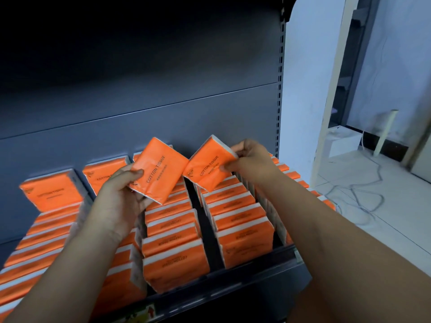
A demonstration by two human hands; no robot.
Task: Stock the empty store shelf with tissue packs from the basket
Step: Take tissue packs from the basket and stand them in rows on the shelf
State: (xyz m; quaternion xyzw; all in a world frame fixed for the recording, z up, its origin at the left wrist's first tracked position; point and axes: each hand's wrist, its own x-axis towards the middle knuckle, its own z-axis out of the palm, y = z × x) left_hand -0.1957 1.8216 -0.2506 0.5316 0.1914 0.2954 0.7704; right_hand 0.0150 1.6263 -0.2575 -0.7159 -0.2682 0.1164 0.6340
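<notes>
Left hand grips one orange tissue pack; right hand pinches another pack, both held over far rows on the shelf.

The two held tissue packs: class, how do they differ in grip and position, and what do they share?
The left hand grips the left pack at its lower-left end, thumb across the front; the right hand pinches the right pack at its right end. The left pack hangs left of the dark gap, the right pack mostly right of it. Both are orange, tilted, printed COTTON TISSUE.
</notes>
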